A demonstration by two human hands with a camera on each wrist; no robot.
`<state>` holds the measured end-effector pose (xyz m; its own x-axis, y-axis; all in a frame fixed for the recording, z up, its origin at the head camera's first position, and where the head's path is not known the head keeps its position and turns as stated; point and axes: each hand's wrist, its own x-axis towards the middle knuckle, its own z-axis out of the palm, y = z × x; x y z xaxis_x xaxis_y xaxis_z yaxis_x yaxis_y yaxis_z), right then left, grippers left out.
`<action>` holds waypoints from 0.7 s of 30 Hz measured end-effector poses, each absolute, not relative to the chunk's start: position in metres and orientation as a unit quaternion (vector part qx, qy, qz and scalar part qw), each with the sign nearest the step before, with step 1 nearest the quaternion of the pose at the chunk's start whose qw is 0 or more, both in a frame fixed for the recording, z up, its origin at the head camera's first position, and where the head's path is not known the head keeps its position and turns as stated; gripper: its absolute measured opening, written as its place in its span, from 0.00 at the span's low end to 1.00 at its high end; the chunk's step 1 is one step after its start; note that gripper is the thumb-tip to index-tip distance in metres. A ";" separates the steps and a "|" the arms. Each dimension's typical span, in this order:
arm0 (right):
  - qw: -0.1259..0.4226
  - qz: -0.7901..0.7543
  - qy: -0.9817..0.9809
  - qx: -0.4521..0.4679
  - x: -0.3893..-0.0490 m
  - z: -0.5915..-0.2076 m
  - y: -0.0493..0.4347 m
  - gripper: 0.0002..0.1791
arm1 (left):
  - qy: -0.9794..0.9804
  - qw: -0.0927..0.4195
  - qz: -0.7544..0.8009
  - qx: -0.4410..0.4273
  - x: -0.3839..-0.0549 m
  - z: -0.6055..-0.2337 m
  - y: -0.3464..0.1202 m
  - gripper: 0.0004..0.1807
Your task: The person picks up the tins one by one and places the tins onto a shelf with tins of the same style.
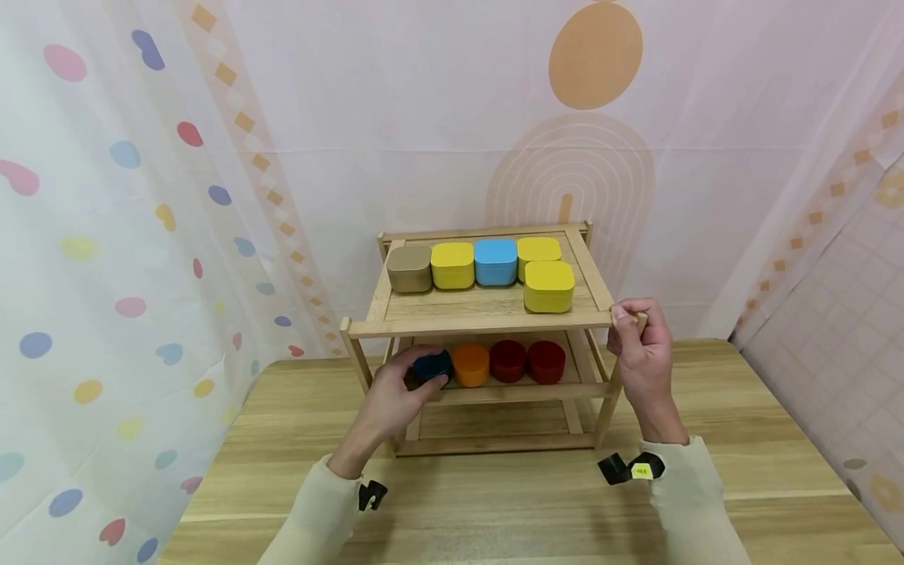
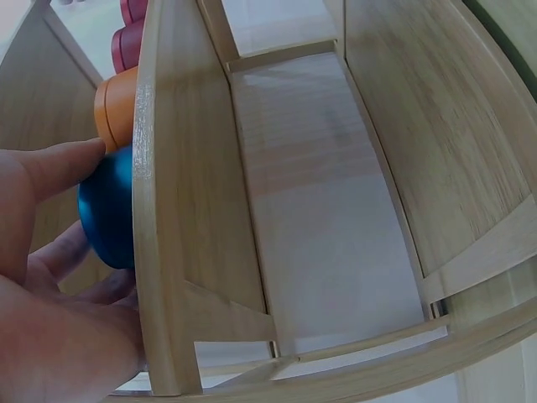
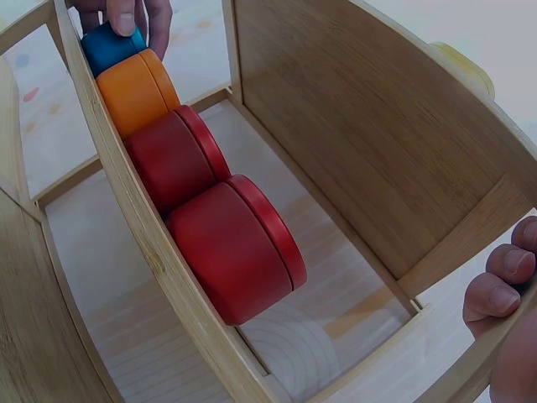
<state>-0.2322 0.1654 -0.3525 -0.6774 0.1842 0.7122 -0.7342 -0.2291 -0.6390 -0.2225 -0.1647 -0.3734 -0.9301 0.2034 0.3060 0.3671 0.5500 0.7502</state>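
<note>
My left hand (image 1: 391, 400) pinches a dark blue round tin (image 1: 432, 366) between thumb and fingers, at the left end of the middle shelf of a wooden rack (image 1: 480, 323). In the left wrist view the thumb lies on top of the blue tin (image 2: 109, 210) and fingers reach beneath its far side. Beside it stand an orange tin (image 1: 471, 366) and two dark red tins (image 1: 508, 361), in one row. With curled fingers, my right hand (image 1: 644, 349) grips the rack's top front right corner; in the right wrist view its fingertips (image 3: 503, 290) show at the edge.
On the top shelf a gold tin (image 1: 410, 270), a yellow tin (image 1: 453, 265), a light blue tin (image 1: 496, 262) and two more yellow tins (image 1: 548, 287) stand close together. The rack stands on a wooden table (image 1: 480, 502) against a patterned curtain (image 1: 424, 118).
</note>
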 end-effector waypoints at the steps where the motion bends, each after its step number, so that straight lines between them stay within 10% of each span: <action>1: 0.310 0.741 -0.538 0.255 -0.232 -0.353 0.165 0.07 | -0.877 0.090 -0.444 -0.161 -0.223 -0.373 -0.165 0.21; 21: 0.309 0.740 -0.538 0.258 -0.233 -0.353 0.166 0.03 | -0.879 0.081 -0.440 -0.163 -0.225 -0.375 -0.165 0.22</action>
<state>-0.2326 0.1660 -0.3533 -0.6758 0.1806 0.7146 -0.7355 -0.2288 -0.6377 -0.2252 -0.1649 -0.3749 -0.9336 0.2160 0.2858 0.3583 0.5601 0.7469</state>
